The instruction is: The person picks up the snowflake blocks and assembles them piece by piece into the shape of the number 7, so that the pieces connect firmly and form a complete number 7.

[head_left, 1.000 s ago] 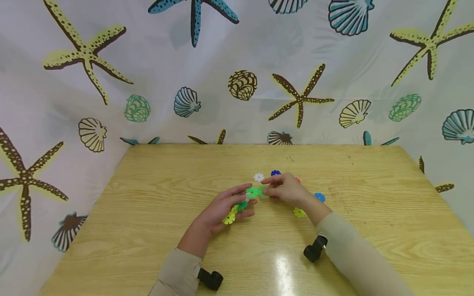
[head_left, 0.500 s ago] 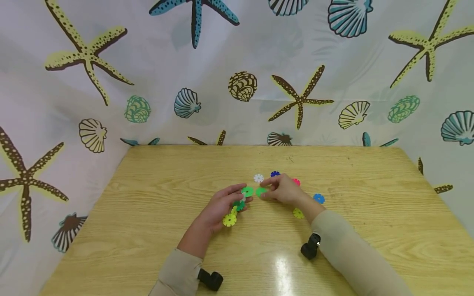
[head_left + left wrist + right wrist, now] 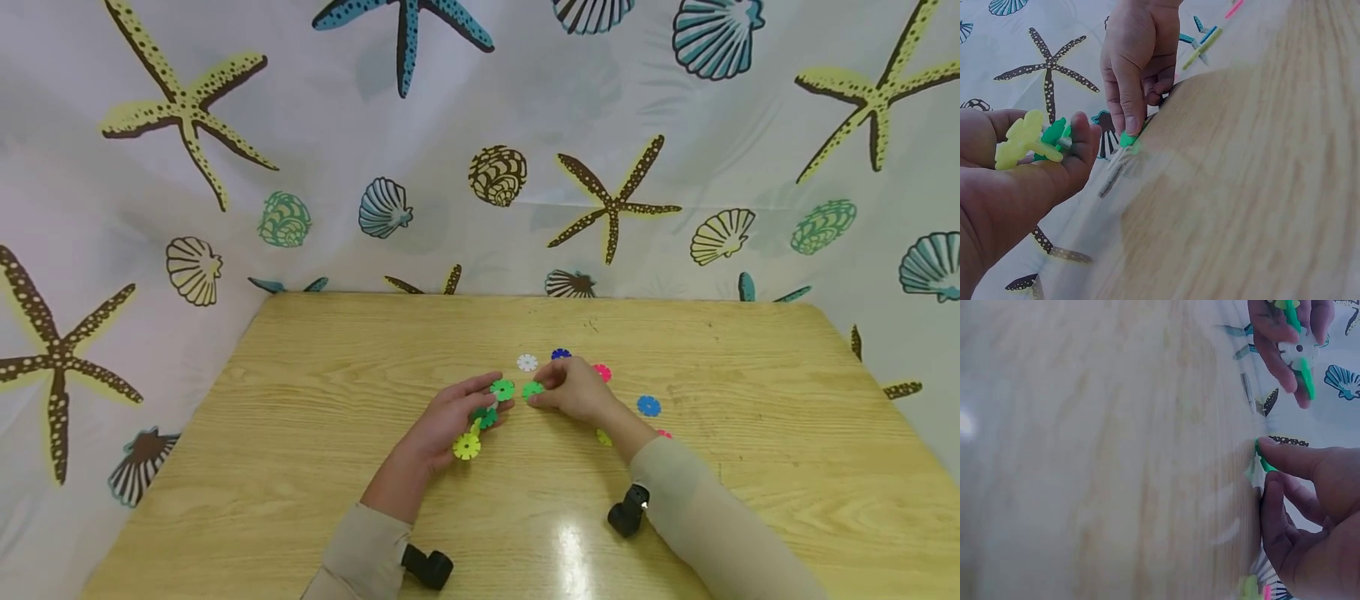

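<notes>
My left hand (image 3: 448, 425) holds a chain of notched plastic snowflake discs, joined edge to edge. A yellow disc (image 3: 467, 447) hangs at its near end. Farther along come a darker green disc (image 3: 486, 417), a white disc (image 3: 1298, 350) partly covered by fingers, and a bright green disc (image 3: 502, 390) at the far end. My right hand (image 3: 579, 392) pinches a separate green snowflake disc (image 3: 532, 391) between thumb and fingers, low by the tabletop. A small gap parts this disc from the chain.
Loose discs lie on the wooden table (image 3: 337, 375) around my right hand: white (image 3: 527, 362), dark blue (image 3: 561, 354), pink (image 3: 602, 372), blue (image 3: 648, 406), and a yellow one (image 3: 603, 437) partly behind the forearm. A shell-print cloth (image 3: 435, 167) hangs behind the table.
The right hand's green disc was against the chain's green end a second ago and is now apart from it. The left hand has drawn slightly left with the chain.
</notes>
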`<action>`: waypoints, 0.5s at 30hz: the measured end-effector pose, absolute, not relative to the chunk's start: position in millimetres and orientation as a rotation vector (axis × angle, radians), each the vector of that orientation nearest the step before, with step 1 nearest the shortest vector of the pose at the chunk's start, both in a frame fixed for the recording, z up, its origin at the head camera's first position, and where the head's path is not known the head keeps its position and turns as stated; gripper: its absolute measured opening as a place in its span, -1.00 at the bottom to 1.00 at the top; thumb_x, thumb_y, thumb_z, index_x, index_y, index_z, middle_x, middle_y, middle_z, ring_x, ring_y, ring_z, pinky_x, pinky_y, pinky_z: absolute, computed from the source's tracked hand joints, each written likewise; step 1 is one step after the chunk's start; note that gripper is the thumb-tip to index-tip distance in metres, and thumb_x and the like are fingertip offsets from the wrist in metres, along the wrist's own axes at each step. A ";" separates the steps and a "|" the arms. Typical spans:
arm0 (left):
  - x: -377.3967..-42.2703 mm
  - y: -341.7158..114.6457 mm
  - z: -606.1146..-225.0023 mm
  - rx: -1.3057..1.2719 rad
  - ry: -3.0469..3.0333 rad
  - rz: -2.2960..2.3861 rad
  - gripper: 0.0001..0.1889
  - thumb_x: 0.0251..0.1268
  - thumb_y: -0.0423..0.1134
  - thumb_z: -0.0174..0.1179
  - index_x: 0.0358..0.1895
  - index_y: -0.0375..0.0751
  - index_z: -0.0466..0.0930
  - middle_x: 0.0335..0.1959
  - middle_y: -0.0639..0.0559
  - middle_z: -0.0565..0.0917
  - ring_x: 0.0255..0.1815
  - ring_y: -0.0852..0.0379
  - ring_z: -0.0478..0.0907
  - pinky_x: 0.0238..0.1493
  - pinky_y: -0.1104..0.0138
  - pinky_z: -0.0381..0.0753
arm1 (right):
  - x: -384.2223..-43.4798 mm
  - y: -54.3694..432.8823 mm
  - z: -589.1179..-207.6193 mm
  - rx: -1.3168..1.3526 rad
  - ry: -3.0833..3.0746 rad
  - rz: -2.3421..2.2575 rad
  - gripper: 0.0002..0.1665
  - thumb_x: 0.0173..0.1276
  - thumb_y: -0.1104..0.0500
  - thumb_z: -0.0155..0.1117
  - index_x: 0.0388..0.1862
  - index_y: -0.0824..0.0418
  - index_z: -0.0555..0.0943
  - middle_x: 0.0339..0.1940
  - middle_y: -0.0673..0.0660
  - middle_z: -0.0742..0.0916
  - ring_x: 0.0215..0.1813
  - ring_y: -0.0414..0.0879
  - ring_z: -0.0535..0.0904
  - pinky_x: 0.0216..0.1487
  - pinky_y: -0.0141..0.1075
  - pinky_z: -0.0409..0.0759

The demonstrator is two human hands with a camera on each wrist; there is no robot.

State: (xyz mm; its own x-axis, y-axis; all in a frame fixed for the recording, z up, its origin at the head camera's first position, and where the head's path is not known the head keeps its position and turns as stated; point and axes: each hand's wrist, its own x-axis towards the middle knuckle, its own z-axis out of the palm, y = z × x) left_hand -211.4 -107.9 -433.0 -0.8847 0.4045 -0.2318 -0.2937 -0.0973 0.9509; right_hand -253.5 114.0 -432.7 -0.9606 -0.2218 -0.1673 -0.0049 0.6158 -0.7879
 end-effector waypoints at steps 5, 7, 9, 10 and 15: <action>-212.5 -108.1 -432.3 0.171 1.742 2.026 -0.48 0.57 -0.37 -0.11 0.52 -0.37 0.16 0.40 -0.38 0.39 0.39 -0.21 0.45 0.35 0.19 0.55 | -252.9 113.8 -432.8 -0.152 2.613 -1.296 -0.72 0.18 0.18 0.53 -0.15 0.22 0.70 -0.23 0.11 0.73 -0.14 -0.08 0.61 -0.13 -0.32 0.60; -212.6 -108.2 -431.8 0.174 1.760 2.021 -0.48 0.57 -0.36 -0.10 0.52 -0.36 0.16 0.39 -0.37 0.42 0.38 -0.21 0.47 0.35 0.19 0.55 | -252.6 114.7 -433.5 -0.151 2.619 -1.308 -0.74 0.20 0.19 0.52 -0.15 0.21 0.71 -0.23 0.10 0.74 -0.14 -0.09 0.62 -0.13 -0.33 0.62; -212.7 -108.2 -432.0 0.170 1.772 2.019 -0.48 0.57 -0.36 -0.09 0.52 -0.34 0.17 0.37 -0.37 0.44 0.35 -0.19 0.49 0.34 0.20 0.56 | -251.8 116.0 -434.1 -0.142 2.601 -1.350 -0.76 0.22 0.20 0.50 -0.14 0.22 0.72 -0.22 0.11 0.75 -0.16 -0.11 0.64 -0.14 -0.34 0.65; -212.7 -108.2 -432.2 0.165 1.775 2.017 -0.48 0.57 -0.35 -0.08 0.52 -0.33 0.18 0.37 -0.36 0.45 0.34 -0.17 0.51 0.33 0.21 0.57 | -251.3 116.9 -434.3 -0.138 2.583 -1.377 -0.77 0.24 0.21 0.49 -0.14 0.24 0.73 -0.22 0.12 0.75 -0.18 -0.12 0.65 -0.15 -0.34 0.68; -212.3 -109.2 -434.8 0.168 1.799 1.993 -0.48 0.57 -0.32 -0.07 0.53 -0.29 0.19 0.35 -0.37 0.48 0.22 -0.03 0.60 0.26 0.28 0.62 | -248.8 121.7 -434.8 -0.086 2.440 -1.546 -0.79 0.31 0.27 0.41 -0.11 0.33 0.71 -0.25 0.19 0.75 -0.32 -0.14 0.70 -0.25 -0.30 0.78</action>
